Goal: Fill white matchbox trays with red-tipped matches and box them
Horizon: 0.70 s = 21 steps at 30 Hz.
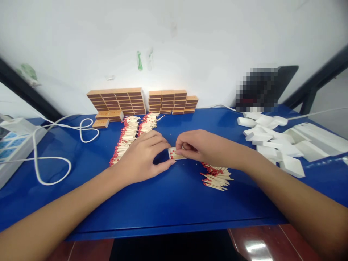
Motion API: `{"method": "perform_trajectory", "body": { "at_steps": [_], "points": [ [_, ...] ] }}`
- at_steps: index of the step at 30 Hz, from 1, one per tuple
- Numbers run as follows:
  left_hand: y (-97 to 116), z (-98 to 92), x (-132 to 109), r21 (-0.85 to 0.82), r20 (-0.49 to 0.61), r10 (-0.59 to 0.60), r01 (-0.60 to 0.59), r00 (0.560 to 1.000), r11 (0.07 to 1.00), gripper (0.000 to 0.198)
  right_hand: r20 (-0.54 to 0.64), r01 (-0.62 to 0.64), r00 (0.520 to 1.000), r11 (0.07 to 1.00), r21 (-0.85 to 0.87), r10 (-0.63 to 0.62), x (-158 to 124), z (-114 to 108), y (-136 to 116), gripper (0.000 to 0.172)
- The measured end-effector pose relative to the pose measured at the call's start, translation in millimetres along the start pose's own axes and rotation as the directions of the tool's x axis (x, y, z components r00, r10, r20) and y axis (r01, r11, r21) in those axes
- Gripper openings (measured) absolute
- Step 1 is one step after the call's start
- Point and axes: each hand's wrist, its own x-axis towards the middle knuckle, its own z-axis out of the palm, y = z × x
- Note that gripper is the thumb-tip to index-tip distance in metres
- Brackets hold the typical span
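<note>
In the middle of the blue table lies a small white matchbox tray [170,152] with red-tipped matches [177,156] in it. My left hand [146,154] grips the tray's left end between thumb and forefinger. Over the tray's right part, my right hand [199,145] is closed, its fingertips at the matches; whether it pinches any of them is hidden. A loose heap of matches [217,178] lies below my right wrist. Two long rows of matches stretch behind my left hand, the left row [126,136] partly covered by it and the right row [148,122] farther back.
Stacked matchboxes [119,101] stand against the wall, with a second stack [168,101] beside them. White empty trays [268,136] are piled at the right, near a dark tablet-like panel [285,81]. A white cable [35,152] loops by a power strip [20,145] at left.
</note>
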Motion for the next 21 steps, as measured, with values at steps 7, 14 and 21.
{"method": "perform_trajectory", "body": {
  "at_steps": [7, 14, 21],
  "points": [
    [-0.5, 0.5, -0.5, 0.007, 0.005, 0.009, -0.009, 1.0, 1.0, 0.019, -0.014, 0.037, 0.999, 0.999, -0.006, -0.037, 0.7, 4.4, 3.1, 0.022],
    [-1.9, -0.6, -0.1, 0.036, -0.013, 0.001, -0.001, 1.0, 0.999, 0.021, 0.028, -0.104, 0.994, 0.987, -0.123, 0.108, -12.5, -28.5, 15.6, 0.017],
    [-3.6, 1.1, -1.0, 0.045, -0.019, -0.006, 0.007, 1.0, 0.999, 0.021, 0.321, -0.324, 0.874, 0.93, -0.173, 0.364, -27.2, -49.8, 25.2, 0.024]
  ]
}}
